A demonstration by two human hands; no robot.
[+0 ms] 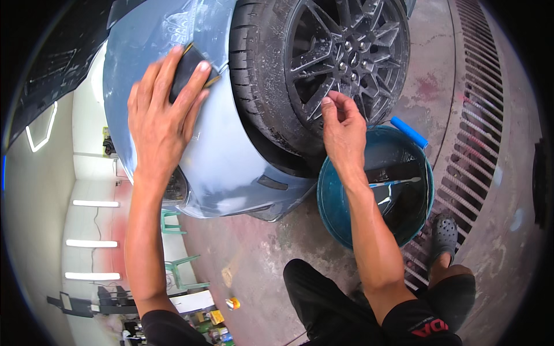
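Note:
My left hand presses a dark sanding block with a yellow edge against the grey-blue car fender, fingers spread over its back. White residue and wet streaks mark the panel around it. My right hand hangs in front of the black wheel, thumb and forefinger drawn together and the other fingers curled. Whether anything sits in that pinch is hidden. Below the right wrist stands a teal bucket of dark water. A thin pale stick lies across the bucket's inside.
A blue cylindrical piece rests at the bucket's far rim. Right of the bucket runs a slotted floor drain grate, my shoe beside it. Green plastic chairs and small containers stand at the lower left.

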